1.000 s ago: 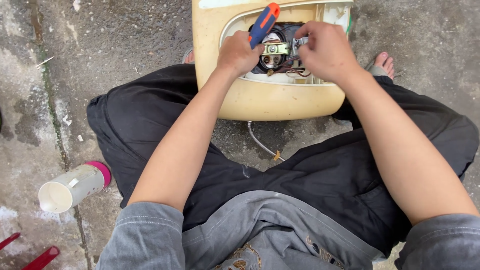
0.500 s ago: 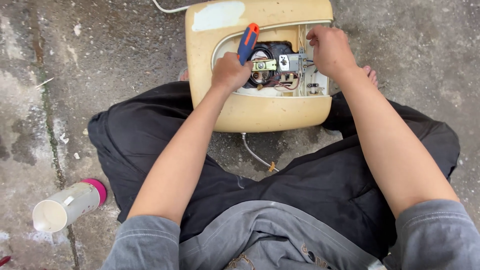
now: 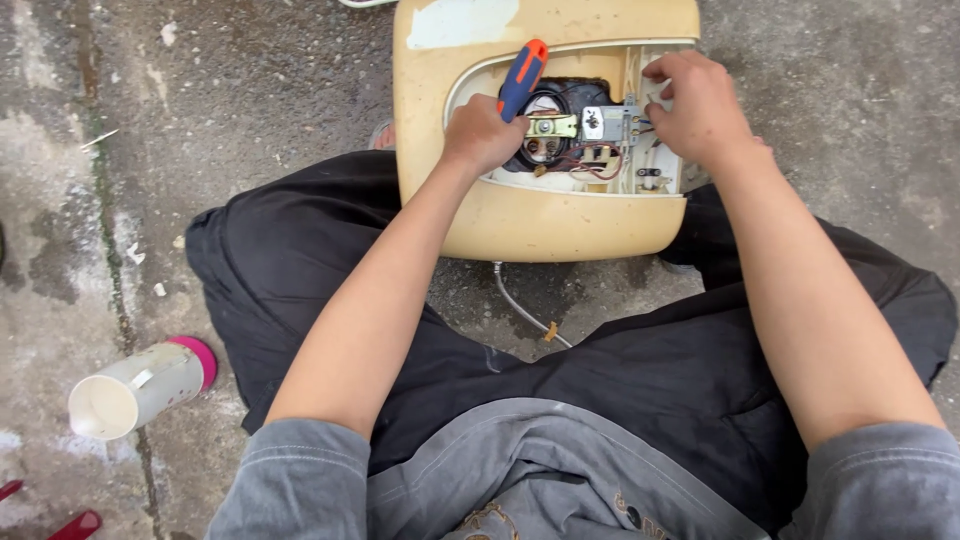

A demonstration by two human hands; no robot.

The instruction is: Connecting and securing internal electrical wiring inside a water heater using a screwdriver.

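— Status of the hands?
— Left hand (image 3: 482, 132) closed on the screwdriver (image 3: 522, 78), tip inside the opened cream housing (image 3: 540, 225) on the floor. Right hand (image 3: 698, 108) has shifted rightward, fingers curled on the wiring bracket (image 3: 612, 124).
— Meaning?
— Likely repositioning on the internals.

One view only: head cam, worn, looks steeply down over the person's own lap and forearms. Faces forward and down, away from the body; shirt hem fills the bottom edge, concrete floor (image 3: 120, 120) fills the rest. Close range: both arms run the frame's height, left hand (image 3: 482, 130) and right hand (image 3: 700, 108) sit near the top edge on the cream appliance housing (image 3: 545, 225), which is cropped at the top. No second view, so no overlap.
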